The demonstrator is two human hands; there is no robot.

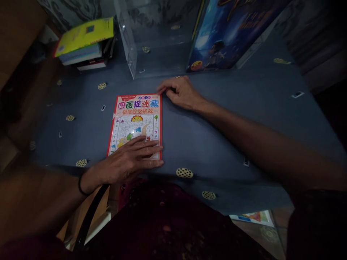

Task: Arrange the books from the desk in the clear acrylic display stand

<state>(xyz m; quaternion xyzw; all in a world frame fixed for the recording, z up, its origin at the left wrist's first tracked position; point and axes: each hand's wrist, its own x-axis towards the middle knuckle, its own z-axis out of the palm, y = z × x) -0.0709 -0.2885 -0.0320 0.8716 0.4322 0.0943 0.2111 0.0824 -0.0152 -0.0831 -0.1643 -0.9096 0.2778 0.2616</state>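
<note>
A picture-puzzle book point(137, 122) with a red border and large Chinese characters on its cover lies closed on the cloth-covered table. My left hand point(130, 157) rests flat across the lower part of the cover, its fingers stretched out toward the right edge. It hides the bottom left of the book. At the top right corner of the book is my right hand point(180, 92), index finger reaching to the corner and the thumb a little apart from it. The other fingers of that hand bend underneath and are partly hidden.
A stack of books with a yellow one point(86, 36) on top sits at the back left. Behind the book stands a clear plastic rack point(130, 54) with a large blue book point(217, 39) upright in it. The blue patterned tablecloth point(217, 144) drapes over the near edge.
</note>
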